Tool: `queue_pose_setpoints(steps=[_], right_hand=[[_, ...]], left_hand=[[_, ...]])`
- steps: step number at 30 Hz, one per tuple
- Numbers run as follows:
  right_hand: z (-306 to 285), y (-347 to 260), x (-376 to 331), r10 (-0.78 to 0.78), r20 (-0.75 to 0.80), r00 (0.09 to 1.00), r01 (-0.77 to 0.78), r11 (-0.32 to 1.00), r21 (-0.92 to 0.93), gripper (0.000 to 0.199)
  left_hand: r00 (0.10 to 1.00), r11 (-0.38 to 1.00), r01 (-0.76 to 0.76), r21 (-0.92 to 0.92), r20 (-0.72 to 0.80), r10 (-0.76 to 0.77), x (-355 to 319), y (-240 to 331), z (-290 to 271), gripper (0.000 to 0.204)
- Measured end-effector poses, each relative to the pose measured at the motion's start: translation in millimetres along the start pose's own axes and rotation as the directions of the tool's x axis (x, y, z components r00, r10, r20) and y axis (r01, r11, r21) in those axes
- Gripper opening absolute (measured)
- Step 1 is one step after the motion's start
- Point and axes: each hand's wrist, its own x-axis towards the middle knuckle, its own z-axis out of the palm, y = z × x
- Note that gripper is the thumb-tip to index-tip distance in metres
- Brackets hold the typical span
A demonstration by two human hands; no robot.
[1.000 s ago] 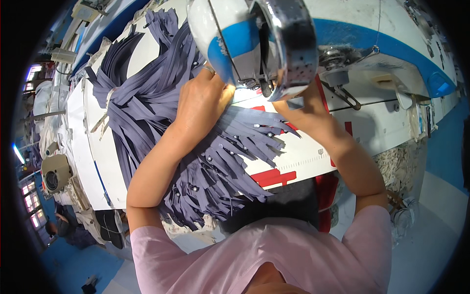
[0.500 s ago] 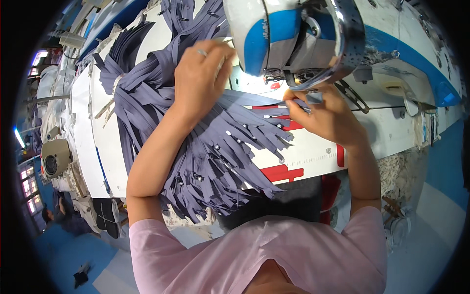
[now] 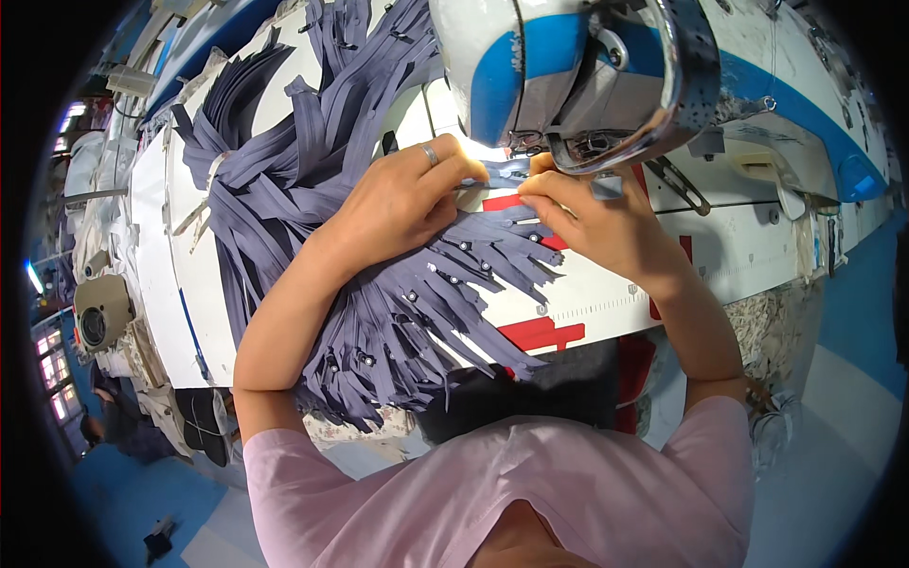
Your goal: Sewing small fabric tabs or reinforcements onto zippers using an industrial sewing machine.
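Zipper [image 3: 500,177] lies flat under the lit needle area of the sewing machine head [image 3: 544,71], spanning the gap between both hands. Right hand [image 3: 606,222]: thumb and index closed on its right end, pinching. Left hand [image 3: 407,197]: fingers bent, tips down on its left end; lamp glare there, cannot tell if pinching or just pressing. Metal ring [image 3: 430,152] on one left finger. Big bundle of grey-purple zippers [image 3: 379,312] fans out under and around the left forearm, bound by a pale tie [image 3: 217,174]. Red tape [image 3: 542,333] on white sewing table [image 3: 786,254], beside printed ruler marks.
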Motion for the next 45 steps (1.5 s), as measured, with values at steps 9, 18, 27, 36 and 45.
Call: queue_pose_setpoints(steps=[9,18,27,36,45], right_hand=[[-1,-4,5,0.034,-0.050,0.998,-0.037,0.998,-0.045,0.018],[6,-4,-3,0.124,0.054,0.991,-0.124,0.992,-0.010,0.016],[6,-8,1,0.160,0.142,0.977,-0.168,0.984,0.050,0.013],[5,-9,2,0.094,0.094,0.991,-0.087,0.993,-0.074,0.019],[-2,-10,6,0.087,0.134,0.987,-0.070,0.990,-0.124,0.022]], left_hand=[[0.998,0.999,0.004,0.036,0.069,-0.006,-2,-1,-9,0.042],[0.973,0.965,-0.201,0.165,-0.079,0.217,7,5,-10,0.030],[0.989,0.992,0.128,0.000,-0.075,-0.127,-1,4,4,0.018],[0.989,0.990,-0.142,-0.017,-0.028,0.142,3,11,-3,0.024],[0.993,0.993,0.116,0.005,0.015,-0.116,6,4,-2,0.017]])
